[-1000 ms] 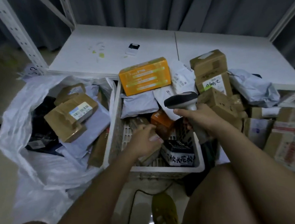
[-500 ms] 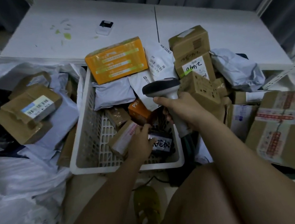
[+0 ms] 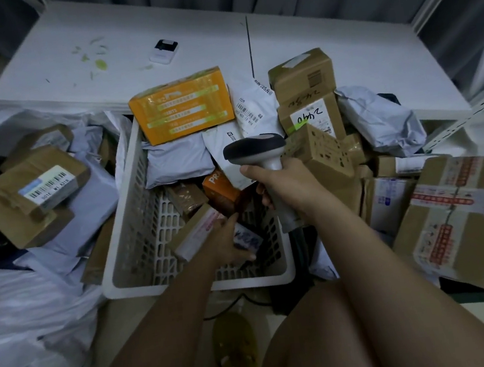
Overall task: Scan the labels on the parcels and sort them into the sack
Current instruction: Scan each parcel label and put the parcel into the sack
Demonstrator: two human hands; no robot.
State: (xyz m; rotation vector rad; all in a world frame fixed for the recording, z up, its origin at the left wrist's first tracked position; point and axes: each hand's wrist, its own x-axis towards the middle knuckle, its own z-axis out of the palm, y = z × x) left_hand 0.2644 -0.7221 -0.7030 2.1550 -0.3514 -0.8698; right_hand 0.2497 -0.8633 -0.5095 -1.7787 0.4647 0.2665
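My right hand (image 3: 288, 183) grips the handle of a grey and black barcode scanner (image 3: 256, 151), its head pointing left over a white plastic basket (image 3: 136, 226). Inside the basket, my left hand (image 3: 226, 243) holds a small brown parcel with a white label (image 3: 196, 234), tilted up off the bottom. More parcels lie in the basket: an orange box (image 3: 182, 108), a grey mailer bag (image 3: 177, 163), a small orange carton (image 3: 220, 189). The white sack (image 3: 22, 317) gapes open on the left, with a labelled brown box (image 3: 34, 190) and other parcels in it.
A heap of brown cardboard boxes (image 3: 461, 214) and a grey bag (image 3: 379, 123) lies right of the basket. Behind stands a low white shelf board (image 3: 322, 30) with a small white device (image 3: 163, 51). My knees and a yellow sandal (image 3: 236, 348) are below the basket.
The view has tilted down and closer to the basket. My left hand has taken hold of the small brown parcel and lifted it; the scanner stays above the basket.
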